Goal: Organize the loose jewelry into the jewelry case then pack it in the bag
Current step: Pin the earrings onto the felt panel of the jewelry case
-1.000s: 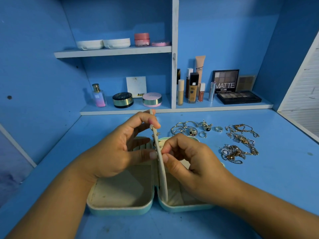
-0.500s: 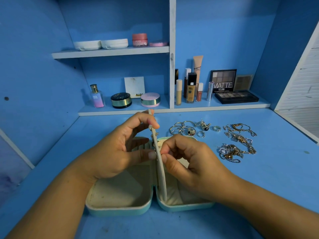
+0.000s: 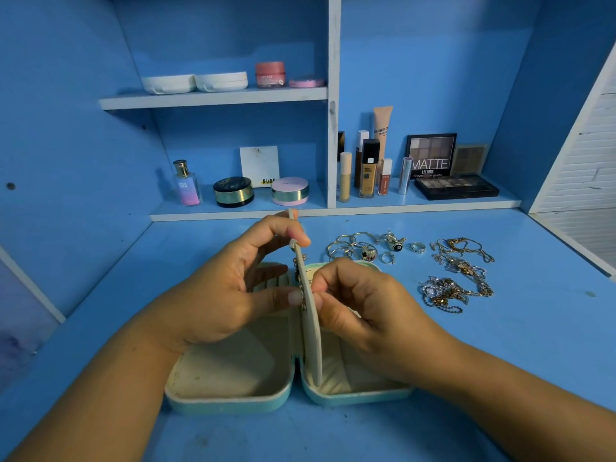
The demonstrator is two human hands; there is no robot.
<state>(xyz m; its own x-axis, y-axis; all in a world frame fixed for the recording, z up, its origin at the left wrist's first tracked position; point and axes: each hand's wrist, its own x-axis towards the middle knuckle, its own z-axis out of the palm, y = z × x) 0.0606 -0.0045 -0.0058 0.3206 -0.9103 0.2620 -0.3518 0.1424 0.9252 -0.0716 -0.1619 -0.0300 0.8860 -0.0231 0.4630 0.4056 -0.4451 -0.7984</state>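
From the head camera: the left hand [image 3: 226, 295] is pinching the cream padded divider panel [image 3: 311, 345], forefinger on its top edge and thumb pressing its left face lower down, holding it upright. Opposite that thumb, the right hand [image 3: 360, 305] is pinching at the panel's right face with curled thumb and forefinger; whether something tiny sits between them I cannot tell. Small metal earrings [image 3: 301, 285] are showing along the panel's left side, just beside the left thumb. Beneath both hands the mint-green hard-shell jewelry case [image 3: 230, 400] is lying open on the blue desk [image 3: 500, 345]. Beyond the right hand's knuckles are loose silver and gold rings [image 3: 363, 250] – and further right, tangled chains [image 3: 456, 278].
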